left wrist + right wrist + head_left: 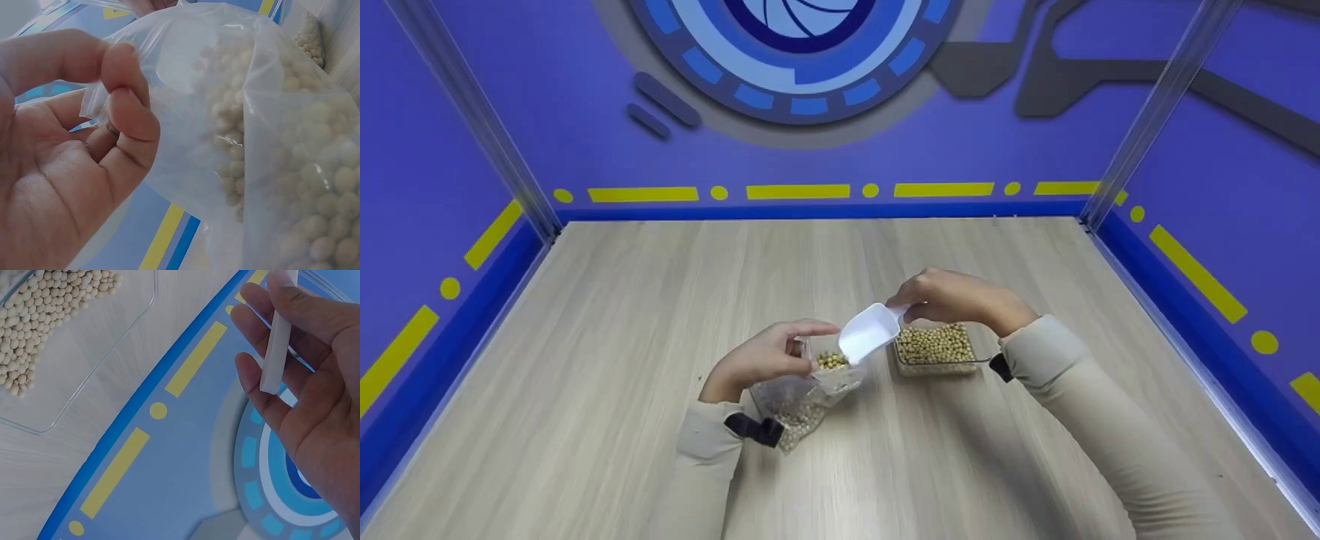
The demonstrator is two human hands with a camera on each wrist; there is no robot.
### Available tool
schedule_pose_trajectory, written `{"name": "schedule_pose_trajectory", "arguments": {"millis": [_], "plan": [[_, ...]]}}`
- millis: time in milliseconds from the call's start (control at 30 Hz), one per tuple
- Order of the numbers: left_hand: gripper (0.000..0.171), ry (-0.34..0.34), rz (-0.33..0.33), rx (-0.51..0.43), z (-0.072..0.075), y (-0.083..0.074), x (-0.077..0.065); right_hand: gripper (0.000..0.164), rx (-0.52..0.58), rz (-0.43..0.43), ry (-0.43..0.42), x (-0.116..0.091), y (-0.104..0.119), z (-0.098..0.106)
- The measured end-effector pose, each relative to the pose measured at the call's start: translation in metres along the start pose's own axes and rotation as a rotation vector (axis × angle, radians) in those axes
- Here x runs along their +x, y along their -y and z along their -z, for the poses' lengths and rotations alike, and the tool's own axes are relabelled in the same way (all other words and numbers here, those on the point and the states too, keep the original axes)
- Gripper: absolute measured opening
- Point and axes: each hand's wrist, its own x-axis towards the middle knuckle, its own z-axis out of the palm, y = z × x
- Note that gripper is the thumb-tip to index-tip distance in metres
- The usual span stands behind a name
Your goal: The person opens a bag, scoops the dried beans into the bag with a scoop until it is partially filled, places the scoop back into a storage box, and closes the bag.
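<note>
My left hand [765, 354] pinches the rim of a clear plastic bag [185, 135], thumb and fingers curled at its edge. Soybeans [332, 225] fill the bag's lower part, and more show at its open mouth. With my right hand [964, 300] I hold a white plastic scoop [870, 332] by its handle [275, 354], between thumb and fingers. The scoop's bowl tips down toward the left, its lip at the bag's mouth; no beans show in it. Below the right hand stands a clear rectangular container [937, 369] of soybeans [936, 343].
Pale wood-grain table [645, 300] lies under everything. Blue panels with yellow dashes [797, 190] close off the back and both sides, with metal posts [502, 142] at the corners. Clear container sits just right of the bag.
</note>
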Motion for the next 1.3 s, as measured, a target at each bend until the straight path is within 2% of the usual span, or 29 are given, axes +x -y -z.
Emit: {"name": "schedule_pose_trajectory", "arguments": {"millis": [200,567,933,1300], "plan": [[0.062,-0.002,-0.001,0.006,0.000,0.000,0.000,0.028,0.006,0.007,-0.009,0.000,-0.002,0.001],[0.063,0.004,-0.004,0.030,0.001,0.001,-0.001,0.030,0.023,-0.034,-0.023,-0.012,-0.010,0.006],[0.061,0.009,-0.019,0.019,0.001,0.000,-0.001,0.031,0.026,-0.100,-0.023,-0.032,-0.027,0.010],[0.062,0.018,-0.022,-0.001,0.001,0.000,0.000,0.029,-0.007,-0.205,-0.002,-0.056,-0.043,0.013]]}}
